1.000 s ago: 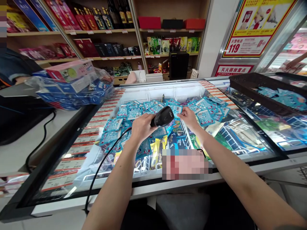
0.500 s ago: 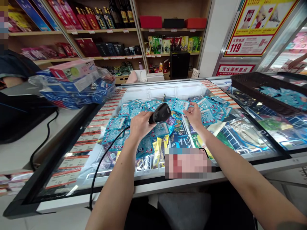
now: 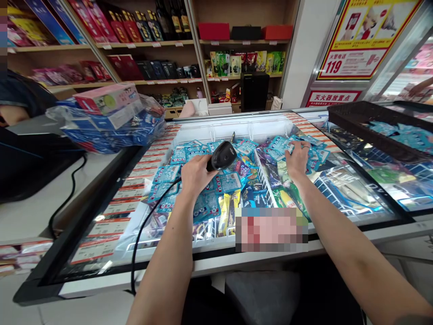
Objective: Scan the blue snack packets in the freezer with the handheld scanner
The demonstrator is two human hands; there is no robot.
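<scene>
My left hand [image 3: 198, 174] is wrapped round a black handheld barcode scanner [image 3: 223, 155], its cable hanging over the freezer's front edge. Farther right, my right hand [image 3: 298, 159] has its fingers bent at the edge of a blue printed packet [image 3: 280, 146], over a pile of similar packets; the fingertips are partly hidden. Beneath the scanner, more blue packets [image 3: 228, 182] lie spread over the left basket. Yellow wrappers [image 3: 228, 210] show just in front of them. A white wire divider [image 3: 265, 176] stands between my hands.
A glass-topped freezer case surrounds the baskets, with price labels [image 3: 117, 207] along its left. Plastic-wrapped boxes [image 3: 108, 119] sit at the left edge. A brown tray [image 3: 358, 128] with blue packets rests at right. A blurred-out object [image 3: 270, 230] lies at the front edge. Another person's arm [image 3: 13, 115] shows far left.
My right hand has moved right, across the wire divider, with the blue packet from the left basket to the right-hand pile. My left hand keeps the scanner, shifted slightly.
</scene>
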